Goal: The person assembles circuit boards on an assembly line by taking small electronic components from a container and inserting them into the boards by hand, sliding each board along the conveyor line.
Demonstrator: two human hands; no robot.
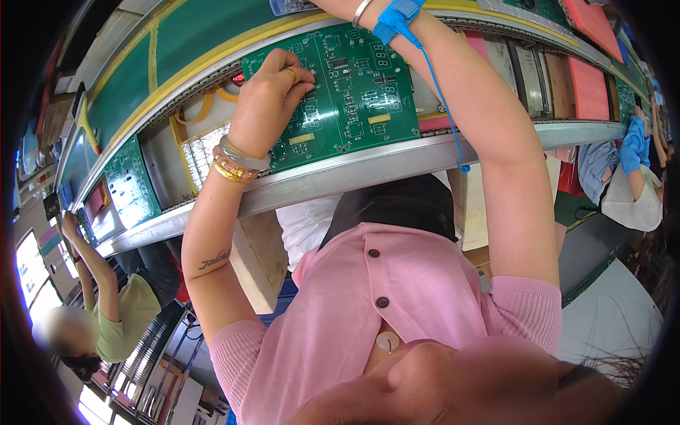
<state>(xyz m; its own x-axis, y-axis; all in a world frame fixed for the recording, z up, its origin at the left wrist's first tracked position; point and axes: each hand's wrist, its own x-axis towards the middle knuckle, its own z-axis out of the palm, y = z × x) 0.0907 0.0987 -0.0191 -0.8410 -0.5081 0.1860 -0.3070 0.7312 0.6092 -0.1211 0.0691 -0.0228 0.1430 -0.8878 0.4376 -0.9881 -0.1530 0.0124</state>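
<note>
My left hand (273, 88) is over the left part of a green circuit board (326, 127), its thumb and fingers closed in a pinch close to the surface. Whatever sits between the fingertips, if anything, is too small to make out. The board carries small chips, white outlined digit shapes and yellow strips. My right arm stretches across the board's right end, and only the edge of my right hand (336, 6) shows at the top; its fingers are out of the picture. Around the right wrist is a blue strap (398, 20) with a hanging cord.
The board rests on a metal-railed conveyor (340, 168). Another circuit board (132, 183) lies further left on it. Pink foam sheets (588, 88) are at the right, and a blue-rimmed container (290, 6) is at the top. Co-workers sit left and right along the line.
</note>
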